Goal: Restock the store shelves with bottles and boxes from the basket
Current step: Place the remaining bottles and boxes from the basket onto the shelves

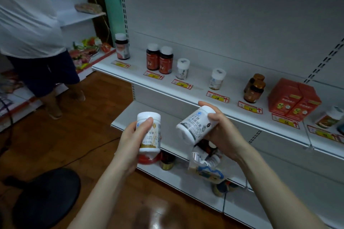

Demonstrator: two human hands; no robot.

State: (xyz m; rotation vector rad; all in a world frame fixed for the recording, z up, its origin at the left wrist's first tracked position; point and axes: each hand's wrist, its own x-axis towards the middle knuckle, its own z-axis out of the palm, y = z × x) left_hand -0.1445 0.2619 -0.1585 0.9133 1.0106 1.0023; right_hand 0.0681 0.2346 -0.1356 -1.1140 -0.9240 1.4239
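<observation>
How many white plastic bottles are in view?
4 white plastic bottles: one in the left hand, one in the right hand, two on the white upper shelf. The blurred far-right bottle is unclear.

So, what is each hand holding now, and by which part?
The left hand grips an upright white bottle around its middle, thumb on the front. The right hand holds a tilted white bottle by its cap end.

Two white bottles (pixel 151 140) in grip now, one per hand: left hand (pixel 133 135), right hand (pixel 221 130). Above grip, along shelf (pixel 199 81): one dark bottle (pixel 122 50), two Fe bottles (pixel 152 59), two small white bottles (pixel 183 69), two amber bottles (pixel 254 92), two orange boxes (pixel 293 98), one pale bottle (pixel 328 118) far right. Below grip: one red lid (pixel 147 159), one gold-labelled bottle (pixel 167 162), one clear bag (pixel 203 168).
</observation>
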